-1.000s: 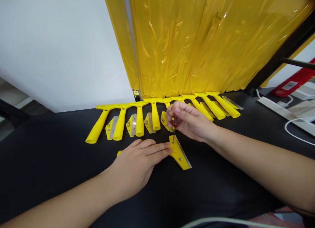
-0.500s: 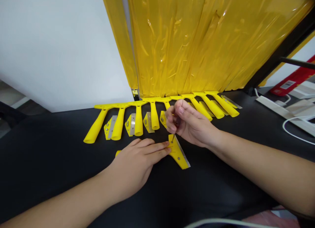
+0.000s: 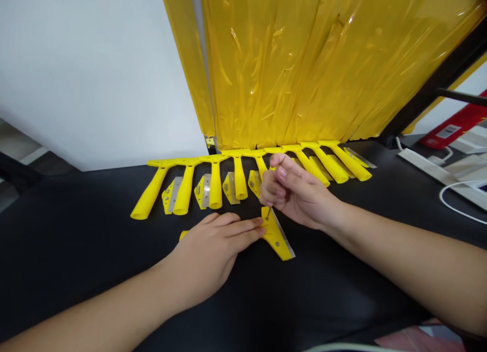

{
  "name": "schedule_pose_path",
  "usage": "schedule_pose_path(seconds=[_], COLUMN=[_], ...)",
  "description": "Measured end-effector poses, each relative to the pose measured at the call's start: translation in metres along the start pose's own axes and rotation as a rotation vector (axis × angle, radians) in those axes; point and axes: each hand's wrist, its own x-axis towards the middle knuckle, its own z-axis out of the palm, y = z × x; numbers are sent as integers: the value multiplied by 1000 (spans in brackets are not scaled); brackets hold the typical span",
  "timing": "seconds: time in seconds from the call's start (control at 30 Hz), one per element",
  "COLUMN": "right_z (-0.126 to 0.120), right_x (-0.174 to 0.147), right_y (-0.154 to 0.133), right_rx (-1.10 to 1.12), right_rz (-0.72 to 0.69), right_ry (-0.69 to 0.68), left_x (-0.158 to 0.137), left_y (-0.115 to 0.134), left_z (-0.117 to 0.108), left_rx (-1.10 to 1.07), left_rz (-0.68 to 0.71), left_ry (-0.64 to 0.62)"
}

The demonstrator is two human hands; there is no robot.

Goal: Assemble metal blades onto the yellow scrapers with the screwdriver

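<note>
A yellow scraper with a thin metal blade along its edge lies on the black tabletop. My left hand covers its handle and holds it down, fingers stretched out onto the base of the head. In the curled fingers of my right hand is a thin metal driver, mostly hidden by the hand. Its tip meets the upper of two screws on the scraper head. Behind my hands stands a row of yellow scraper handles, with small yellow plates carrying blades and screws between them.
A white panel and a sheet of wrinkled yellow plastic rise behind the row. To the right are a white power strip, a red package and a white cable. Another pale cable crosses the bottom edge.
My right hand has turned slightly at the fingers, with the driver tip still on the same screw. My left hand and the scraper keep their places; the view has shifted slightly.
</note>
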Motion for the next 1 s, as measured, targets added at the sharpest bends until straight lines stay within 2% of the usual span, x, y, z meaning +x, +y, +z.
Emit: schedule_pose_path(seconds=[0.13,0.3,0.57,0.77,1.0], right_z=[-5,-5,-7,-3,-4], right_x=[3,-1,-1,-5,-8], right_y=[-4,-6,1,-2,1], right_rx=[-75,-52,-42,23,100], right_rz=[-10,74,-36,18,-22], right_ry=[-11,-33,71,20,124], left_x=[-1,0,-1,-1,0], left_y=[0,-2,-2,-1,-1], left_z=[0,2,1,2,1], left_rx=[1,-4,-2,-5,-1], left_rz=[6,23,8,13,16], left_ry=[10,24,12,14,14])
